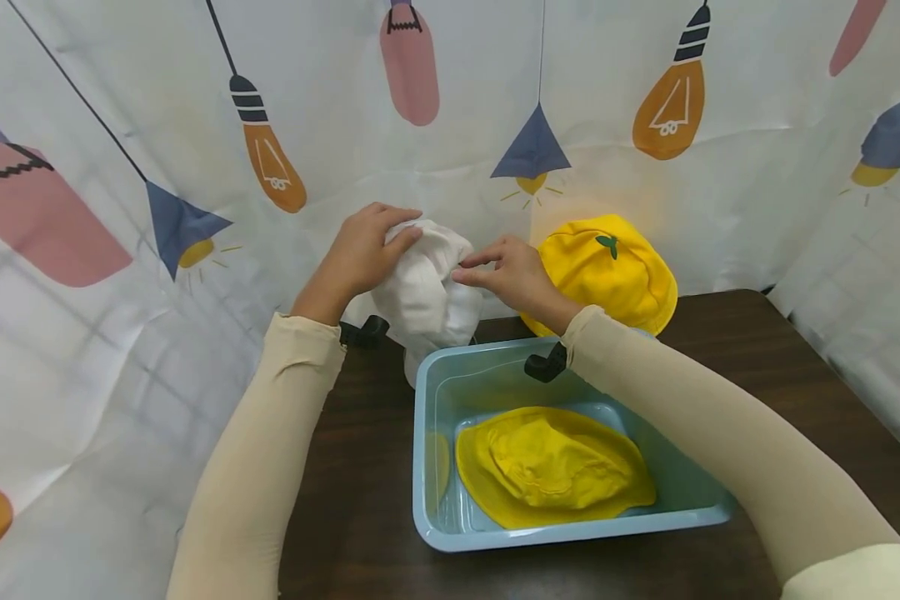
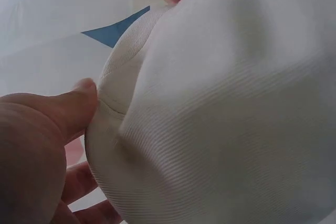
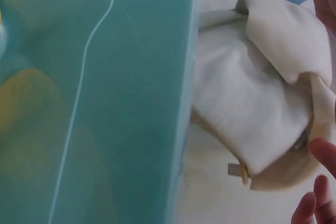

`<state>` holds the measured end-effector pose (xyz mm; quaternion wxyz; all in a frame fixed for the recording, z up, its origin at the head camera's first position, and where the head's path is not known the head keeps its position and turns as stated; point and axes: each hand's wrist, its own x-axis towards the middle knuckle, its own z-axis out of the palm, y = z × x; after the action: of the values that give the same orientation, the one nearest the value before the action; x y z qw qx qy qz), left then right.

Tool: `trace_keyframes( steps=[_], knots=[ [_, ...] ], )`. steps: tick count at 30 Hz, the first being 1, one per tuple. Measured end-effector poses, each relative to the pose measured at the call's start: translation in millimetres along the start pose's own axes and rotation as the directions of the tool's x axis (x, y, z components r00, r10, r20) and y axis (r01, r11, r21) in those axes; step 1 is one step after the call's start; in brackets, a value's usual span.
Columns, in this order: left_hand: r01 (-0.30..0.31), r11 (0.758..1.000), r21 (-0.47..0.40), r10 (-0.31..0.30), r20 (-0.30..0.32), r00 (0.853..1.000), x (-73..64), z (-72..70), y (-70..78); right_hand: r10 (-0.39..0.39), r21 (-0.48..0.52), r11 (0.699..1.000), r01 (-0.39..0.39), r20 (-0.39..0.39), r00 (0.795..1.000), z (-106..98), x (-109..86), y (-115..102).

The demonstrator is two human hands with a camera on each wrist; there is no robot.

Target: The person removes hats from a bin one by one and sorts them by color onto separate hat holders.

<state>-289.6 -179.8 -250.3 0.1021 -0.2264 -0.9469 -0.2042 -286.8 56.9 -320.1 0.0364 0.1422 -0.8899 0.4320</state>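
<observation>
Left hand (image 1: 371, 250): clamped on the edge of a white ribbed-cloth hat (image 1: 427, 304), thumb on one side and fingers on the other, probably to steady soft fabric that would sag.
Right hand (image 1: 513, 271): at the hat's opposite side, thumb and fingertips near each other by a fold; whether they pinch the cloth I cannot tell. Working across from the other hand likely keeps the hat from turning.
White hat's place: behind a light blue rectangular plastic tub (image 1: 421, 467), close to the white lamp-printed backdrop (image 1: 465, 167); it stands up crumpled, and what props it is hidden.
Tub's place: on the dark brown wood-grain table (image 1: 352, 517), below the right forearm, seemingly for easy reach.
Inside the tub: a yellow cloth brimmed hat (image 1: 555, 467), brim spread, crown creased; the walls seem to keep it contained.
Back right: a second yellow hat with a green sprout emblem (image 1: 607, 279), beyond the tub, crown raised and rounded, emblem showing; perhaps stood apart to keep its shape.
</observation>
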Motion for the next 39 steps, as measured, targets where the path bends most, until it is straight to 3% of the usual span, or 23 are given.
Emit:
trace_keyframes(
  steps=[5,14,21,27,34,39],
  knots=[
    [-0.004,1.000,-0.002,0.004,0.027,1.000,1.9,-1.8,-1.5,-0.018,-0.012,1.000,0.018,-0.008,1.000,10,4.4,-5],
    [0.018,1.000,-0.012,-0.018,0.015,1.000,0.9,-1.4,-1.3,-0.046,0.051,0.997,0.050,-0.081,0.996,19,8.8,-10],
    [0.020,1.000,-0.019,-0.021,-0.044,0.999,-0.7,1.3,-2.7,-0.054,0.106,0.992,0.072,-0.167,0.984,21,10.3,-13],
    [0.041,0.998,-0.057,-0.047,-0.101,0.994,-4.1,1.8,-7.0,-0.029,0.120,0.991,0.055,-0.202,0.979,10,10.0,-18],
    [0.081,0.986,-0.146,-0.102,-0.148,0.984,-13.9,3.1,-15.8,-0.134,0.050,0.987,0.150,-0.247,0.960,-5,10.7,-28],
    [0.084,0.977,-0.198,-0.123,-0.190,0.974,-21.6,7.9,-23.7,-0.191,0.019,0.980,0.199,-0.208,0.959,-6,11.9,-31]
  ],
)
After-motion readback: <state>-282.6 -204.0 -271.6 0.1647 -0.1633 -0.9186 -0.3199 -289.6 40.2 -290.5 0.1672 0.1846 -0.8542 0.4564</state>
